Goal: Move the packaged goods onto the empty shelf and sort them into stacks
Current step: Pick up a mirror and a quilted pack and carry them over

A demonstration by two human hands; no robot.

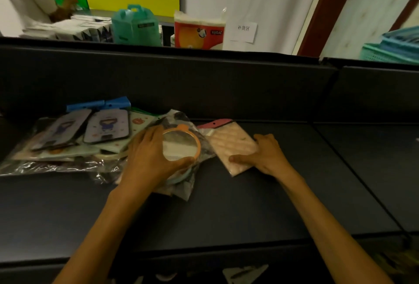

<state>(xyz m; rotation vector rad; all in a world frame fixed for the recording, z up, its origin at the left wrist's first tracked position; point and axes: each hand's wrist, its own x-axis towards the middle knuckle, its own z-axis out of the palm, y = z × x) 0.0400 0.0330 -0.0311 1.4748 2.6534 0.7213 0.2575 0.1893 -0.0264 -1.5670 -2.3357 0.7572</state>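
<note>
Two hands at mid-frame on the dark shelf (249, 204): left hand (149, 156) clasps a round mirror (181, 145); right hand (268, 155) pinches a pink packet (233, 145).

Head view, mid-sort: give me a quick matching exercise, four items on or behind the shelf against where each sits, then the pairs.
Items:
1. round mirror
2. pink quilted packet
3. phone-case packs
4. paper roll pack

Places:
A. behind the shelf's back wall, by the white wall
B. under the right hand, on bare shelf
C. in the left hand, above the crumpled bags
D. on the heap at the shelf's left end

Pairs: 1-C, 2-B, 3-D, 4-A
</note>
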